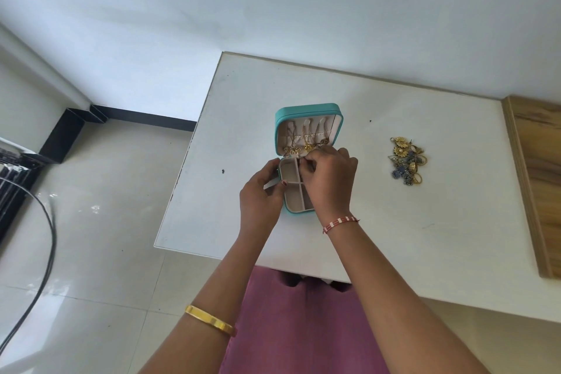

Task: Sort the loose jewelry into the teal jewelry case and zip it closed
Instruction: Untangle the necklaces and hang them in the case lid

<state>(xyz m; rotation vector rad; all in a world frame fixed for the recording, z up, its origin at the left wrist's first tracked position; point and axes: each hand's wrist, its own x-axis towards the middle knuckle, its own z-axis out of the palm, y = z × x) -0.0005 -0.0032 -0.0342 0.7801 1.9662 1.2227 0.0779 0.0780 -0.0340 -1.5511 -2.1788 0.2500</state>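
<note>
The teal jewelry case (306, 111) lies open on the white table (394, 222), lid standing up at the back with gold necklaces (306, 143) hanging inside it. Its cream tray (290, 174) is divided into compartments. My left hand (261, 194) grips the tray's left edge, thumb hooked over the rim. My right hand (329, 177) hovers over the tray's right half with curled fingers, pinching something small near the hinge; the item itself is hidden. A heap of loose gold and blue jewelry (408, 161) lies to the right of the case.
A wooden board (537, 179) borders the table on the right. The table's left edge drops to a tiled floor (91, 222), where a black cable (45, 252) curves. A wall rises behind the table.
</note>
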